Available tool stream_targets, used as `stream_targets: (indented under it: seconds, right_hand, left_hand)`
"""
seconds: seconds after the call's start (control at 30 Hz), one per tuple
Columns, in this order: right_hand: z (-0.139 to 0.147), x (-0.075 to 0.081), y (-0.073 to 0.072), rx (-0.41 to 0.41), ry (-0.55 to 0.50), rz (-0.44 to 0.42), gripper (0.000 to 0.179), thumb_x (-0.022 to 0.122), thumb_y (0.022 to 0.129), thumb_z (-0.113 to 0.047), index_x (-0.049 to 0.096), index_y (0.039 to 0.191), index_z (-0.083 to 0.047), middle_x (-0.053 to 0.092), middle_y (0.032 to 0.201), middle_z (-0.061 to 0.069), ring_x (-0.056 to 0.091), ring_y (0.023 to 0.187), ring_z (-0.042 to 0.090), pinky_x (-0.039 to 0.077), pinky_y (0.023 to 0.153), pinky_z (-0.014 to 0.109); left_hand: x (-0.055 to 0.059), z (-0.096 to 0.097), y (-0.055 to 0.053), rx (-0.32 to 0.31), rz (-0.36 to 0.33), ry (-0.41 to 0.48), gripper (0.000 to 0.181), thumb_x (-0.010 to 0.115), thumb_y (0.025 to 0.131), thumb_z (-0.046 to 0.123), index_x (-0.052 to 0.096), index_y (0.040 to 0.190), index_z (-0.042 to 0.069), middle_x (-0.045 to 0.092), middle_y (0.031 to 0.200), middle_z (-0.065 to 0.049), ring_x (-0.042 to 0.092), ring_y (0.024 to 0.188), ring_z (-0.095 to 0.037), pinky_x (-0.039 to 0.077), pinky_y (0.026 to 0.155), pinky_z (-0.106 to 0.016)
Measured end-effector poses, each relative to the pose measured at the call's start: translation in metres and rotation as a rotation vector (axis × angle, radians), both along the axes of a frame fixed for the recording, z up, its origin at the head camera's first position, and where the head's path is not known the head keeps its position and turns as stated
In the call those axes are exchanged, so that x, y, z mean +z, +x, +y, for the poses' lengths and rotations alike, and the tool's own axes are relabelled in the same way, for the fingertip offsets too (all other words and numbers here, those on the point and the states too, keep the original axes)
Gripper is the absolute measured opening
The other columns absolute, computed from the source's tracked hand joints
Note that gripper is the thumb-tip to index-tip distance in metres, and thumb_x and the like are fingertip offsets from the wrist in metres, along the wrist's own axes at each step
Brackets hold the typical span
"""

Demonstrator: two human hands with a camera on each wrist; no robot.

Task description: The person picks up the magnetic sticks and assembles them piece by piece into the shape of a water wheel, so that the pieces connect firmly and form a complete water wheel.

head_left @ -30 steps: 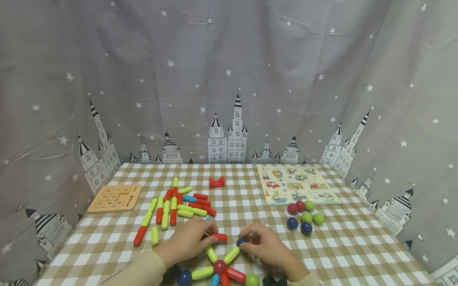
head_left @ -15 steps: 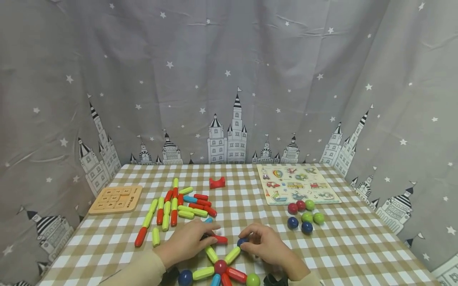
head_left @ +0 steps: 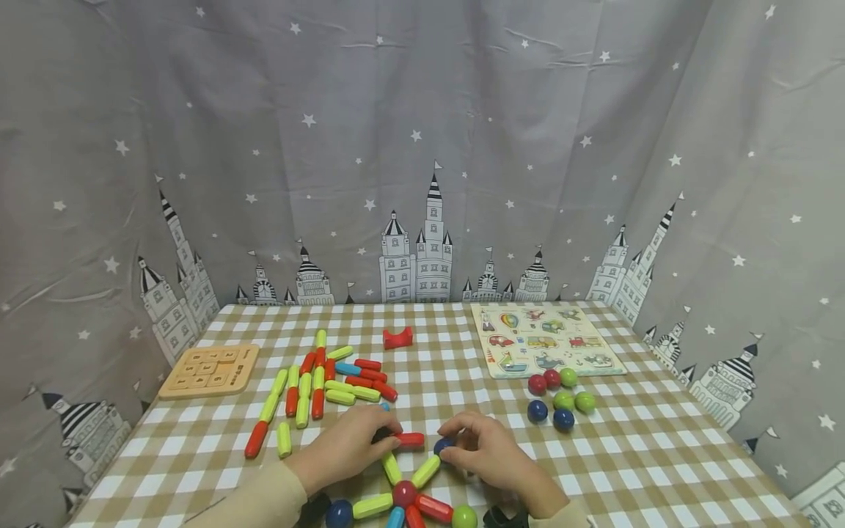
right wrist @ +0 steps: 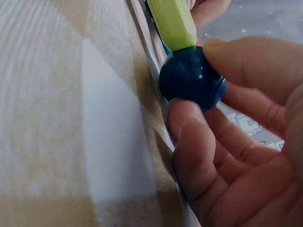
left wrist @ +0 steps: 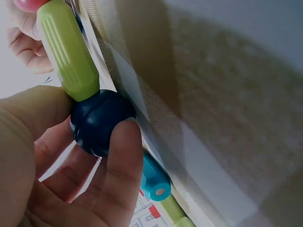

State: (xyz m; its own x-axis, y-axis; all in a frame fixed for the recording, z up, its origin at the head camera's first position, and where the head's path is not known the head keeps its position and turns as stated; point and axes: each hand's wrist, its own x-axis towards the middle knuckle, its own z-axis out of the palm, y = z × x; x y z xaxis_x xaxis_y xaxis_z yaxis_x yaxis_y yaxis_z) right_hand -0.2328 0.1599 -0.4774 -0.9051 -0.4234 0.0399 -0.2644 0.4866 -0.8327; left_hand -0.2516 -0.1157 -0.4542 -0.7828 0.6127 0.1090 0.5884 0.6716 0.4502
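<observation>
A spoked figure of rods lies at the table's front, with a red ball (head_left: 404,493) at its middle and yellow-green, red and blue rods around it. My left hand (head_left: 353,447) grips a dark blue ball (left wrist: 102,122) at the end of a yellow-green rod (left wrist: 68,52). Just beyond its fingertips is a red rod (head_left: 411,440); whether it joins that ball is hidden. With thumb and fingers, my right hand (head_left: 485,451) pinches another dark blue ball (right wrist: 191,78), which meets a second yellow-green rod (right wrist: 174,23).
Loose red, yellow-green and blue rods (head_left: 319,403) lie left of centre. Several loose balls (head_left: 563,420) sit on the right, before a picture puzzle board (head_left: 548,345). A wooden number puzzle (head_left: 210,370) lies far left, and a red notched block (head_left: 397,337) stands at the back.
The red rod by my left hand has shifted slightly right and lies more level. My left fingers have lifted a little and come back down. My right hand keeps its hold.
</observation>
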Motion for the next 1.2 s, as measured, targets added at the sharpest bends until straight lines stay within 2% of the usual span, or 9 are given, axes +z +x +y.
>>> stream_targets:
  seconds: [0.17,0.4,0.47,0.53,0.67,0.77,1.0,1.1,1.2]
  right_hand:
    - [-0.002,-0.001,0.001,-0.008,-0.007,0.015,0.022,0.078,0.092,-0.024,0.074,0.113,-0.018,0.068,0.108,-0.003,0.064,0.086,0.010,0.052,0.070,0.024]
    - [-0.007,-0.001,0.000,0.002,-0.012,0.053,0.023,0.075,0.095,-0.023,0.075,0.117,-0.018,0.069,0.114,-0.005,0.065,0.096,0.007,0.055,0.080,0.024]
    - [-0.008,0.000,0.000,-0.007,-0.001,0.047,0.023,0.075,0.094,-0.023,0.075,0.116,-0.019,0.069,0.112,-0.006,0.065,0.091,0.007,0.054,0.076,0.023]
    - [-0.009,0.000,0.000,-0.011,0.009,0.031,0.023,0.076,0.094,-0.023,0.075,0.117,-0.020,0.070,0.108,-0.007,0.064,0.085,0.008,0.053,0.071,0.024]
    - [-0.010,0.002,0.000,0.003,0.010,0.004,0.030,0.075,0.095,-0.024,0.072,0.125,-0.023,0.071,0.112,-0.007,0.063,0.082,0.010,0.052,0.068,0.025]
    - [-0.009,0.002,0.000,0.016,-0.006,-0.007,0.030,0.074,0.095,-0.022,0.073,0.125,-0.023,0.071,0.120,-0.007,0.063,0.089,0.011,0.052,0.075,0.025]
    - [-0.004,0.000,0.000,-0.036,0.027,0.006,0.025,0.074,0.095,-0.020,0.074,0.119,-0.024,0.070,0.114,-0.007,0.062,0.088,0.012,0.051,0.075,0.025]
    - [-0.002,-0.002,-0.001,-0.070,0.067,0.068,0.025,0.075,0.094,-0.018,0.074,0.119,-0.023,0.069,0.106,-0.007,0.060,0.081,0.009,0.050,0.070,0.024]
    - [0.000,-0.002,-0.002,-0.084,0.079,0.105,0.026,0.075,0.093,-0.016,0.073,0.119,-0.021,0.068,0.099,-0.006,0.058,0.075,0.008,0.049,0.066,0.023]
  left_hand:
    - [-0.001,0.000,-0.004,-0.037,-0.002,0.007,0.009,0.073,0.096,0.026,0.077,0.103,0.021,0.071,0.095,0.016,0.063,0.091,-0.003,0.054,0.085,-0.035]
    - [0.001,-0.002,-0.005,-0.059,0.000,0.025,0.011,0.069,0.099,0.024,0.076,0.108,0.021,0.072,0.102,0.016,0.065,0.100,-0.005,0.055,0.091,-0.037]
    - [0.003,-0.005,-0.003,-0.008,0.004,0.037,0.014,0.067,0.101,0.024,0.076,0.111,0.020,0.072,0.106,0.013,0.066,0.105,-0.009,0.055,0.094,-0.039]
    - [0.007,-0.010,-0.001,0.085,0.013,0.058,0.016,0.067,0.101,0.022,0.075,0.114,0.018,0.072,0.110,0.007,0.067,0.105,-0.013,0.056,0.093,-0.042]
    - [0.008,-0.022,-0.001,0.266,0.024,0.011,0.026,0.078,0.092,0.018,0.074,0.117,0.013,0.068,0.106,0.000,0.064,0.096,-0.015,0.056,0.087,-0.042]
    - [0.003,-0.027,-0.006,0.289,-0.002,-0.027,0.032,0.084,0.086,0.020,0.074,0.115,0.011,0.065,0.099,0.002,0.060,0.090,-0.012,0.056,0.084,-0.040]
    - [-0.008,-0.022,-0.019,0.284,-0.007,0.025,0.011,0.081,0.089,0.017,0.073,0.097,0.015,0.066,0.086,0.008,0.058,0.081,-0.009,0.055,0.078,-0.036]
    - [-0.006,-0.021,-0.017,0.325,-0.062,0.025,0.013,0.080,0.088,0.013,0.071,0.096,0.014,0.062,0.082,0.007,0.055,0.075,-0.010,0.051,0.071,-0.033]
    - [-0.001,-0.024,-0.007,0.392,-0.155,0.072,0.014,0.080,0.086,0.013,0.071,0.096,0.012,0.061,0.079,0.004,0.054,0.072,-0.013,0.048,0.065,-0.031]
